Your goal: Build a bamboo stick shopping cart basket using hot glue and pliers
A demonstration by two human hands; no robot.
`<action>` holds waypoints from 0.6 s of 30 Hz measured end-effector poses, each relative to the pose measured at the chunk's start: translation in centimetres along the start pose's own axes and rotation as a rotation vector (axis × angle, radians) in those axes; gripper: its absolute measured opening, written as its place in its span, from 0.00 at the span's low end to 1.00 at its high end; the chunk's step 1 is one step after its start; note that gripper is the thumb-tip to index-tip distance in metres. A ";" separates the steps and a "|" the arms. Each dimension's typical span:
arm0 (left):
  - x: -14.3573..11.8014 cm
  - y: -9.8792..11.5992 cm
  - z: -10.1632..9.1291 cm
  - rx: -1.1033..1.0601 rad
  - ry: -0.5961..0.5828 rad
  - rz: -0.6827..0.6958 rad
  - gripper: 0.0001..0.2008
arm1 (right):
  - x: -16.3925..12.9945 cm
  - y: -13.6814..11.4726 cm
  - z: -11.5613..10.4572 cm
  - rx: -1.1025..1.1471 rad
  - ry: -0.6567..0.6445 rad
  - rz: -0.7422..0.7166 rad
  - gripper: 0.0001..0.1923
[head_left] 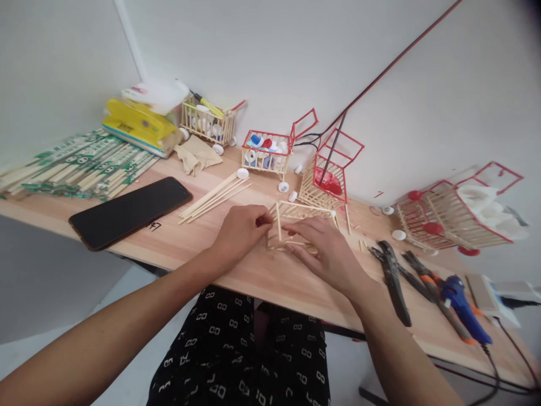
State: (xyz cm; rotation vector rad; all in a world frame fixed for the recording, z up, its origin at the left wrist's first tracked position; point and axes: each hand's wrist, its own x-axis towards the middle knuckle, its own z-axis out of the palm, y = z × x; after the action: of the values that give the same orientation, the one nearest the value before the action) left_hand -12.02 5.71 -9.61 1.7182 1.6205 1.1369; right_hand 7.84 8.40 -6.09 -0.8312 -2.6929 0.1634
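A small open frame of thin wooden sticks [278, 223] stands on the table in front of me, shaped like a basket with slatted sides. My left hand [245, 234] is at its left end, thumb and fingertips pinched together against the edge; whatever lies between them is too small to make out. From the right, my right hand [323, 248] reaches around the frame's near side, with thumb and fingers gripping it. Loose bamboo chopsticks [213, 200] lie just behind my left hand, and a white bottle cap [242, 173] rests at their far end.
Finished stick carts with red trim [268, 152] line the wall. A phone [133, 211] and wrapped chopsticks [84, 163] lie left, near a yellow tissue pack [139, 124]. Black-handled cutters [393, 282], pliers [435, 293] and a blue glue gun [465, 307] with its cord lie right.
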 end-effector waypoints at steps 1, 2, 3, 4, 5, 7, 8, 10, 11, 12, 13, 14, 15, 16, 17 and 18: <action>0.0 0.0 0.0 0.001 -0.002 -0.002 0.06 | 0.0 0.0 0.0 0.002 -0.003 0.002 0.15; 0.0 0.0 -0.1 0.000 -0.007 -0.005 0.06 | 0.0 0.0 0.0 0.004 -0.008 0.004 0.15; 0.0 0.0 -0.1 -0.001 -0.010 -0.011 0.06 | 0.0 -0.1 0.0 0.004 -0.013 0.007 0.15; 0.0 0.1 -0.1 -0.004 -0.011 -0.017 0.06 | 0.0 -0.1 0.0 0.003 -0.016 0.009 0.15; 0.0 0.1 -0.2 -0.008 -0.010 -0.022 0.07 | 0.0 0.0 0.0 0.001 -0.019 0.010 0.15; 0.0 0.2 -0.2 -0.016 -0.002 -0.037 0.07 | -0.1 0.0 -0.1 -0.006 -0.023 0.009 0.15; -0.1 0.3 -0.3 -0.019 0.005 -0.045 0.07 | -0.1 0.0 0.0 -0.009 -0.023 0.009 0.15; 0.0 0.2 -0.4 -0.025 0.024 -0.056 0.08 | -0.2 0.1 0.0 -0.015 -0.018 0.008 0.14; 0.0 0.2 -0.4 -0.024 0.039 -0.058 0.09 | -0.3 0.1 0.0 -0.018 -0.014 0.010 0.14; 0.1 0.2 -0.5 -0.023 0.055 -0.056 0.09 | -0.3 0.1 0.0 -0.021 -0.010 0.013 0.14; 0.2 0.1 -0.5 -0.020 0.070 -0.052 0.10 | -0.4 0.1 0.0 -0.024 -0.005 0.017 0.15; 0.2 0.1 -0.6 -0.014 0.085 -0.048 0.11 | -0.5 0.1 0.0 -0.026 0.000 0.022 0.15; 0.3 0.0 -0.7 -0.007 0.099 -0.042 0.11 | -0.6 0.1 0.0 -0.028 0.005 0.026 0.16; 0.3 -0.1 -0.7 0.003 0.109 -0.034 0.12 | -0.7 0.1 -0.1 -0.030 0.006 0.030 0.16; 0.2 -0.2 -0.8 0.018 0.109 -0.021 0.12 | -0.8 0.1 -0.2 -0.032 0.006 0.036 0.16; 0.0 -0.3 -0.8 0.041 0.103 -0.007 0.13 | -0.9 0.1 -0.3 -0.037 0.003 0.042 0.17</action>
State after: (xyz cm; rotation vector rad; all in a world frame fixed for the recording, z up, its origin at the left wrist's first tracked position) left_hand -12.85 5.61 -9.41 1.7033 1.7218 1.2149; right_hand 8.69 7.97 -6.03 -0.8987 -2.6841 0.1226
